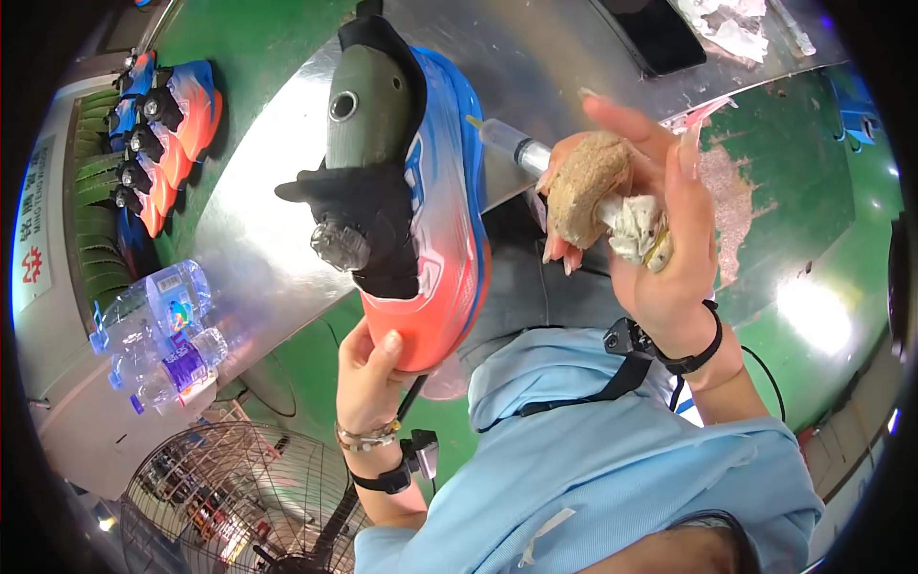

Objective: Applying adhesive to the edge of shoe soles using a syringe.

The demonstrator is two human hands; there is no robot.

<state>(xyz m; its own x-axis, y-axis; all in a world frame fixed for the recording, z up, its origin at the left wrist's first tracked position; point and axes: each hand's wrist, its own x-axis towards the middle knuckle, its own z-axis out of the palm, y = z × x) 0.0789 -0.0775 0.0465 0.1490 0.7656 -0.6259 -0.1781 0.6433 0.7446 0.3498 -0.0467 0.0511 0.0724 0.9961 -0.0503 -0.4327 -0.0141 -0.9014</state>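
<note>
A running shoe point(447, 277), fading from blue at the heel to coral at the toe, sits on a dark green shoe last point(368, 115). Its black tongue hangs out, beside a crumpled clear plastic wad point(339, 247). My left hand point(368, 373) grips the toe from below, thumb on top. To the right, my right hand point(669, 230) holds a clear syringe point(516, 146) with its tip close to the shoe's sole edge, not clearly touching. The same hand also carries a rough tan lump point(585, 191) like a crepe eraser, and a soiled whitish wad point(639, 230).
Several similar shoes point(196, 110) stand in a row at far left. Plastic bottles point(182, 325) lie on the left side of the metal table point(277, 191). A black phone point(655, 33) and white crumpled tissue point(732, 29) rest at the back right. A wire fan point(239, 488) stands at lower left.
</note>
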